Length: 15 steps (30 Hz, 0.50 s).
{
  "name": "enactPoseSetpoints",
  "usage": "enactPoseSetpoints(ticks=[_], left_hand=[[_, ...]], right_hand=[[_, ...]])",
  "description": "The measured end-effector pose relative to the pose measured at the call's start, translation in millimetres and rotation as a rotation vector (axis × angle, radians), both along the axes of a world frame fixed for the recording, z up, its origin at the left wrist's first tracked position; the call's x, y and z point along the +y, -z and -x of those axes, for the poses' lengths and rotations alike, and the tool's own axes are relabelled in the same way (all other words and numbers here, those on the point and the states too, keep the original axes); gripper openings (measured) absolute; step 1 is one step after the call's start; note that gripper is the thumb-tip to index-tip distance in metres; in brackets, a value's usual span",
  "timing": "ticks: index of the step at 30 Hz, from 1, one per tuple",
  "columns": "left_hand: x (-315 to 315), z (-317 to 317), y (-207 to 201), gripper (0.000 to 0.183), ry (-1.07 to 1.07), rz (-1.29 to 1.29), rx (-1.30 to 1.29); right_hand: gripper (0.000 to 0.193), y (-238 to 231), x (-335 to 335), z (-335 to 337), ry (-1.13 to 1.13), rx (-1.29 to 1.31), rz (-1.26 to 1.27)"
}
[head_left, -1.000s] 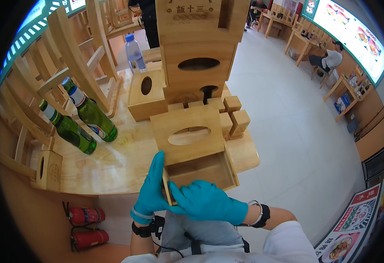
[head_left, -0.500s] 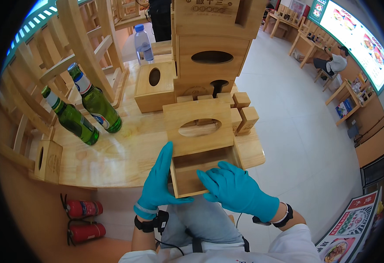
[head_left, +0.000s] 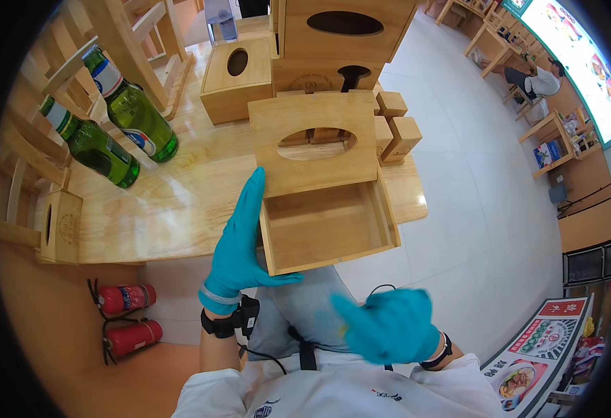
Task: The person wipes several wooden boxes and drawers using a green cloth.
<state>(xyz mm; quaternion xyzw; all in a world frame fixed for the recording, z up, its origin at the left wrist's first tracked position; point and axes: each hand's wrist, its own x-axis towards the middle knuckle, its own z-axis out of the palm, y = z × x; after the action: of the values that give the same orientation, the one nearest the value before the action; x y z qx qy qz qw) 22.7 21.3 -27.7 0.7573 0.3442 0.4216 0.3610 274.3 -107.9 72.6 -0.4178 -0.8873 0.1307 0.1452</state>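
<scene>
My left hand [head_left: 234,244], in a teal glove, holds a light-wood tissue box [head_left: 330,261] by its left side, fingers along the wall and thumb under the front. The box's lid [head_left: 319,174], with an oval hole, is slid back toward the table, so the front part of the bare wooden inside shows. My right hand [head_left: 389,326], gloved the same, is off the box, over my lap on the right. Motion smears its fingers; a small yellowish spot shows near them, too unclear to name.
Two green glass bottles [head_left: 141,122] stand on the wooden table [head_left: 173,216] at the left. Behind the box are stacked wooden boxes [head_left: 330,49], small wooden blocks [head_left: 401,139] and another tissue box [head_left: 225,80]. Red fire extinguishers [head_left: 127,298] are at lower left. A person [head_left: 542,82] sits far right.
My right hand has left the inside of the tissue box and moved down toward my lap. The view has shifted, and more of the box's inside shows. My left hand keeps its hold.
</scene>
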Motion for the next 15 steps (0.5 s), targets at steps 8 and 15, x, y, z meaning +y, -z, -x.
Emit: enactPoseSetpoints(ticks=[8, 15], left_hand=[[-1.3, -2.2, -2.7, 0.145, -0.010, 0.093, -0.032], [-1.5, -1.2, -2.8, 0.144, 0.000, 0.114, -0.049]], right_hand=[[0.056, 37.0, 9.3, -38.0, 0.618, 0.277, -0.305], [0.056, 53.4, 17.2, -34.5, 0.546, 0.269, -0.290]])
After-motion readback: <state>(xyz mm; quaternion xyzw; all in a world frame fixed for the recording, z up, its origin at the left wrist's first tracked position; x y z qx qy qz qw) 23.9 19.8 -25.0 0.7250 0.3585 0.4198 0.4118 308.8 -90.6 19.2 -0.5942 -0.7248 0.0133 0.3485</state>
